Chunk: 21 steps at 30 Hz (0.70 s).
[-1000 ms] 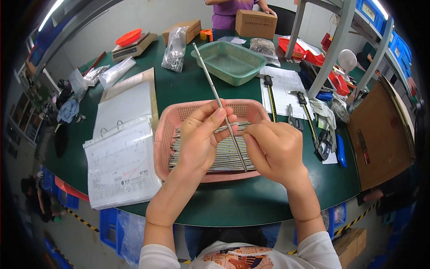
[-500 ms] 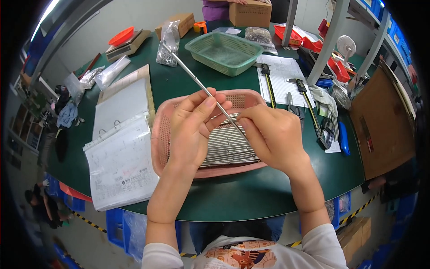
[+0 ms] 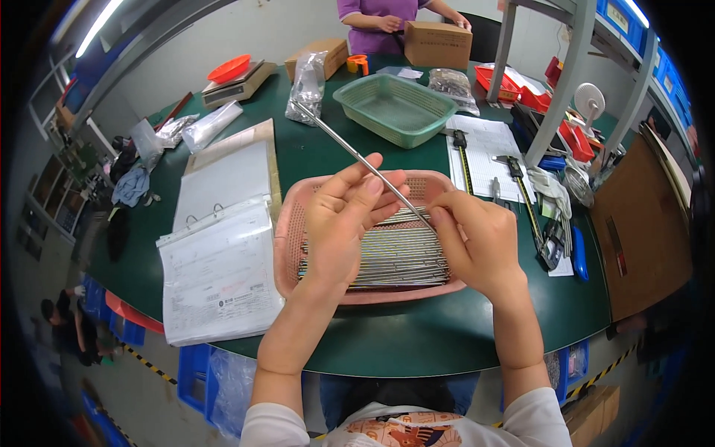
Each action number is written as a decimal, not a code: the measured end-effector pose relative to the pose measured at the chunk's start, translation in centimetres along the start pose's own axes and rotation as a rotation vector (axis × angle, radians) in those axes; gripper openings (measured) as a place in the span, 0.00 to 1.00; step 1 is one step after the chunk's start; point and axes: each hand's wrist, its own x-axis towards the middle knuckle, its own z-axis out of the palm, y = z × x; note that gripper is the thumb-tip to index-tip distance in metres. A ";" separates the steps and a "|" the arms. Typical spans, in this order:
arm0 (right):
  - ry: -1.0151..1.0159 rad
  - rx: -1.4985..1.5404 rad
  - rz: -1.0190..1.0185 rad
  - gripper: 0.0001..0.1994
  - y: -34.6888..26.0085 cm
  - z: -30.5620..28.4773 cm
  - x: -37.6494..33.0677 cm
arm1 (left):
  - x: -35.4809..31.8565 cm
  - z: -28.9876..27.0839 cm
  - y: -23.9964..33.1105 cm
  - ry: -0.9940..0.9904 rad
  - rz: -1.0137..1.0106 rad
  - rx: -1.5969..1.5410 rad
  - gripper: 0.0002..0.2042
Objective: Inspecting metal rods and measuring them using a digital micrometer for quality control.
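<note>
A thin metal rod (image 3: 345, 144) slants between my hands, its far end up to the left. My left hand (image 3: 344, 216) pinches it near the middle with thumb and fingers. At the lower right end, the thumb and forefinger of my right hand (image 3: 477, 238) close on it; the very tip is hidden there. Beneath both hands sits a pink plastic basket (image 3: 287, 231) with perforated sides. Many similar metal rods (image 3: 398, 257) lie in it side by side, partly covered by my hands.
An open ring binder (image 3: 220, 261) lies left of the basket. Beyond stand a green basket (image 3: 395, 112) and a scale (image 3: 238, 86). Calipers (image 3: 521, 186) rest on papers to the right, near a blue-handled tool (image 3: 579, 253). Across the table, a person in purple touches a cardboard box (image 3: 438, 46).
The whole view has shifted, so the table sits lower and further right, showing more of the person opposite. Both my hands still hold the rod in much the same pose.
</note>
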 end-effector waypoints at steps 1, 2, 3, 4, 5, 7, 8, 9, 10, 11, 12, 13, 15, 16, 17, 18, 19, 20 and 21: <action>-0.002 -0.010 0.007 0.02 -0.1 0.1 0.0 | 0.0 -0.1 0.0 0.001 0.010 0.012 0.13; -0.003 0.001 -0.004 0.02 -0.1 0.1 0.1 | 0.0 -0.2 0.0 0.002 0.020 0.024 0.13; -0.016 -0.005 0.001 0.02 -0.1 0.0 0.0 | 0.0 -0.1 0.0 0.007 0.028 0.023 0.13; -0.027 -0.012 0.008 0.02 -0.2 0.0 0.0 | 0.0 0.0 0.0 0.021 0.039 0.018 0.13; -0.027 -0.009 0.001 0.02 -0.2 0.0 0.0 | 0.1 0.0 0.0 0.034 0.048 0.013 0.14; -0.063 0.014 0.027 0.02 -0.1 -0.1 -0.2 | 0.4 0.0 -0.3 0.069 0.061 0.023 0.14; -0.058 0.007 0.027 0.02 -0.1 -0.2 -0.2 | 0.5 -0.2 -0.3 0.060 0.062 0.020 0.14; -0.081 0.005 0.025 0.02 -0.2 -0.1 -0.2 | 0.6 -0.5 -0.2 0.091 0.088 0.029 0.14; -0.104 0.003 0.023 0.03 -0.2 0.0 -0.2 | 0.6 -0.7 -0.1 0.121 0.114 0.038 0.14; -0.087 0.018 0.008 0.03 0.1 0.3 -0.4 | 0.6 -0.8 0.1 0.132 0.141 0.028 0.13; -0.080 0.008 0.013 0.03 -0.1 0.3 -0.3 | 0.6 -1.3 0.2 0.128 0.154 0.035 0.13; -0.090 0.012 0.009 0.03 -0.2 0.3 -0.3 | 0.6 -1.5 0.2 0.119 0.147 0.040 0.12; -0.092 0.016 0.009 0.02 -0.1 0.1 -0.3 | 0.4 -1.3 0.0 0.107 0.138 0.045 0.11; -0.091 0.014 0.010 0.02 -0.1 -0.2 -0.3 | 0.2 -0.8 -0.3 0.078 0.098 0.089 0.10; -0.014 0.045 0.019 0.01 -0.1 -0.5 -0.2 | 0.1 -0.4 -0.7 0.049 0.058 0.133 0.10; 0.062 0.077 0.027 0.01 -0.2 -0.7 -0.1 | -0.2 0.1 -1.0 0.048 0.058 0.133 0.10; 0.062 0.077 0.027 0.01 -0.1 -0.7 0.0 | -0.4 0.5 -1.3 -0.007 0.050 0.105 0.09; 0.135 0.103 0.017 0.02 -0.1 -0.8 0.0 | -0.6 0.7 -1.5 -0.063 0.042 0.076 0.09; 0.211 0.121 0.008 0.03 0.0 -0.9 0.1 | -0.7 0.9 -1.4 -0.078 0.062 0.089 0.09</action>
